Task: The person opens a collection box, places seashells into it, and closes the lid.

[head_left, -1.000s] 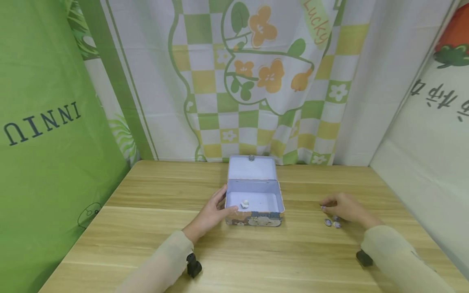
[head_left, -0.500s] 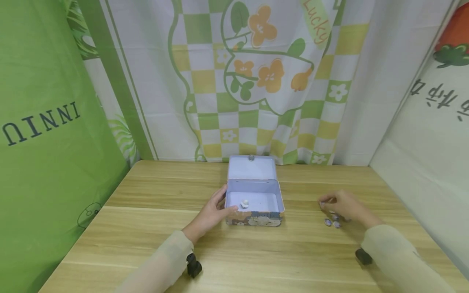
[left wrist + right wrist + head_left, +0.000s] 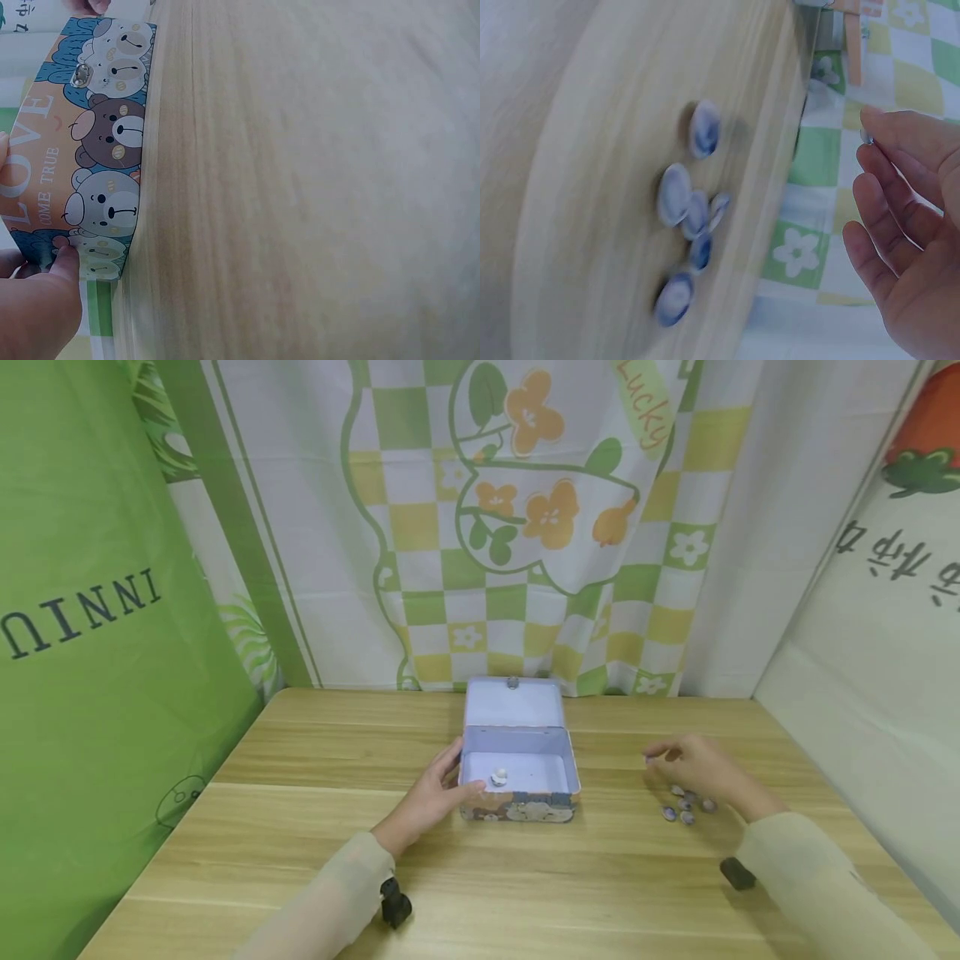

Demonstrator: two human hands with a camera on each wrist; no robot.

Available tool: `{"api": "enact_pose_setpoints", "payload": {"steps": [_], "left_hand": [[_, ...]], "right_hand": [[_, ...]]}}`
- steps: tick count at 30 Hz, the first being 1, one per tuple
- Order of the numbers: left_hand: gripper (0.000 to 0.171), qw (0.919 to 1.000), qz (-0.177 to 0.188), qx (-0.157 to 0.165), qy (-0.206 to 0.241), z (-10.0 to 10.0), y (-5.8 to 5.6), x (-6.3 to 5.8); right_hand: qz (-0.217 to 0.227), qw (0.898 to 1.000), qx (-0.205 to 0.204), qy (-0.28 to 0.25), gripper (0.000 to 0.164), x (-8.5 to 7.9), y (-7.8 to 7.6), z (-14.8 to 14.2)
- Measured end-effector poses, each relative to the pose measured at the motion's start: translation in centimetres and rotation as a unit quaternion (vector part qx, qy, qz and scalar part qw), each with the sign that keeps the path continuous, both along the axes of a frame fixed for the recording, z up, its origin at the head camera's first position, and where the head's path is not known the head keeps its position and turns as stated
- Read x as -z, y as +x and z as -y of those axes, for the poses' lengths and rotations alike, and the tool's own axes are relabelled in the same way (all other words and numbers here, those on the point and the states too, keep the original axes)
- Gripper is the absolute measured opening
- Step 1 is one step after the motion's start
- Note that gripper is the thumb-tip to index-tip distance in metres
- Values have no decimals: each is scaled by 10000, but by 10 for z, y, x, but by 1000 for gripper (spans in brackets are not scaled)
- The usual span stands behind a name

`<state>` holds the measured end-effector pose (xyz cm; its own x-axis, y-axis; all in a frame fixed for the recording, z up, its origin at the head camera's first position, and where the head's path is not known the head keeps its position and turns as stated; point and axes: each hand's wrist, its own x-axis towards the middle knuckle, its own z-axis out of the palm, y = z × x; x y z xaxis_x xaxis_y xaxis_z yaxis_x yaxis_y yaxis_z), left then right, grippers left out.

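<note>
An open tin box [image 3: 538,808] stands on the table, its hinged lid [image 3: 513,703] tipped back. Its front carries bear drawings, clear in the left wrist view. My left hand [image 3: 424,798] grips the box's left front corner, thumb on the front and fingers along the side. Inside, white shells [image 3: 499,777] lie near the left front; their exact number is hard to tell. Right of the box, my right hand [image 3: 693,767] pinches a small shell [image 3: 865,136] between thumb and forefinger, above the table. Below that hand lie several purple-white shells [image 3: 675,195], close together.
The wooden table [image 3: 300,868] reaches back to a checked curtain [image 3: 525,618], which hangs behind the box. A green cloth [image 3: 97,710] hangs on the left and a white one [image 3: 862,677] on the right. Black wrist cameras [image 3: 394,903] sit under both sleeves.
My right hand has risen from the shell pile and moved slightly left and away with the pinched shell, uncovering more shells. My left hand and the box have stayed put.
</note>
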<state>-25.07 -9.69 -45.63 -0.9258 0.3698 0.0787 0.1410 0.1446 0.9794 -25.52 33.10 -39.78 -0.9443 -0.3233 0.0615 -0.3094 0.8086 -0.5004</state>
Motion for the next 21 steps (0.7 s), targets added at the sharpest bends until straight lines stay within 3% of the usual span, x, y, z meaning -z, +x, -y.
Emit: {"api": "enact_pose_setpoints", "payload": {"steps": [13, 21], "left_hand": [[88, 10000, 11, -31, -60, 0, 1, -2], [85, 9999, -34, -66, -98, -1, 1, -2]], "right_hand": [[-445, 9988, -175, -112, 24, -13, -7, 44], [-688, 9948, -578, -488, 19, -15, -14, 75]]}}
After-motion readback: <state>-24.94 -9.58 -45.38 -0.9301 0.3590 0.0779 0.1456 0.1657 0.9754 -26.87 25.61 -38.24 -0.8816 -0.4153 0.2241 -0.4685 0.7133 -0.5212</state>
